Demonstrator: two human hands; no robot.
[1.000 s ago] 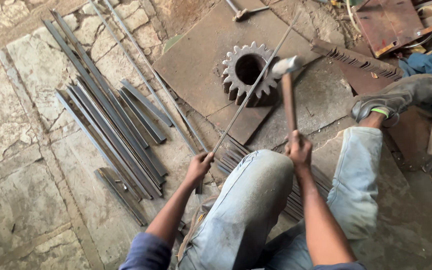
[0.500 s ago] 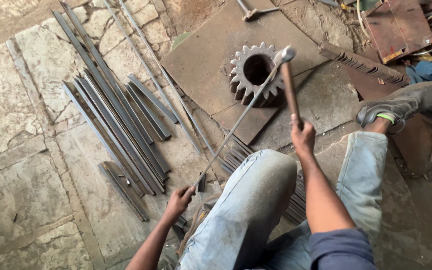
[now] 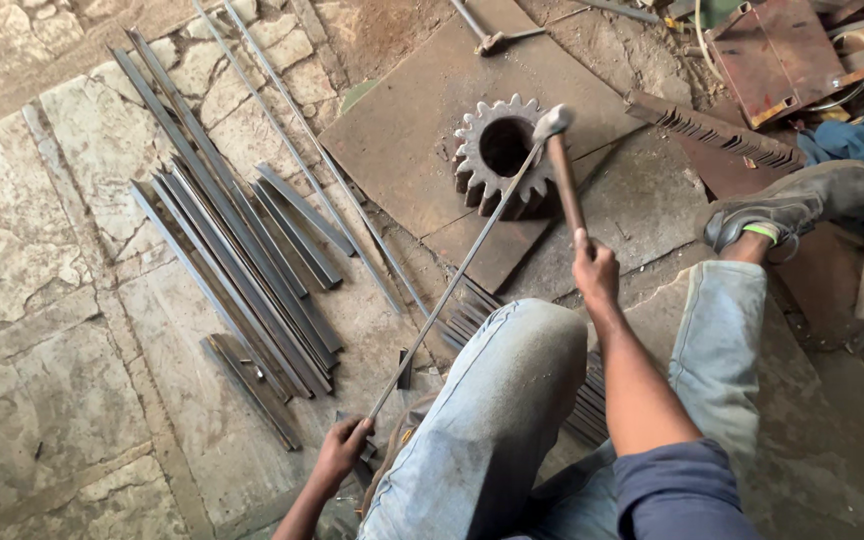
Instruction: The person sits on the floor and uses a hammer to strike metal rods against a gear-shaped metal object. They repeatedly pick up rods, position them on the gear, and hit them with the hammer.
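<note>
My left hand (image 3: 340,452) grips the near end of a long thin steel rod (image 3: 457,275), low beside my left knee. The rod runs up and right, its far end resting on a large toothed gear (image 3: 500,155) that lies on a rusty steel plate (image 3: 422,130). My right hand (image 3: 595,272) holds the wooden handle of a hammer (image 3: 560,170); the hammer's head is at the gear's right edge, by the rod's tip.
Several flat steel strips (image 3: 237,260) lie in a bundle on the stone floor at left. Short cut pieces (image 3: 472,315) sit by my knee. A serrated metal strip (image 3: 717,135), rusty boxes (image 3: 782,55) and my shoe (image 3: 787,205) are at right.
My left hand slid down and back along the rod toward my knee. The hammer head came forward over the gear's rim, and the view shifted slightly.
</note>
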